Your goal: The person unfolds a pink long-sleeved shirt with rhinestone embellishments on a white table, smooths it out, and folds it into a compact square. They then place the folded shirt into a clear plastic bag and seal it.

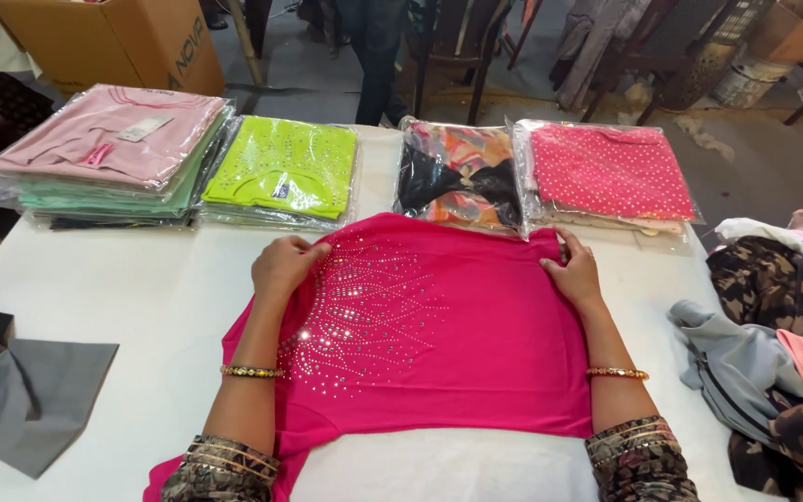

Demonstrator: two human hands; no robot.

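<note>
Hot-pink knit top with a silver rhinestone sunburst (420,325) is spread flat in the middle of the white table (141,307), right in front of the person. Left hand (283,267) sits on its far left corner, fingers curled over the fabric edge, pinching it. Right hand (575,271) is on the far right corner, fingers bent and gripping the edge too. Just beyond the top sit bagged garments: a neon-green studded one (283,167), a black-and-orange print pack (457,177), a coral-pink dotted pack (611,172), plus a taller pale-pink and mint stack (109,149) off left. Grey cloth (44,395) lies at the left edge, a camouflage-and-grey clothes heap (773,325) on the right.
</note>
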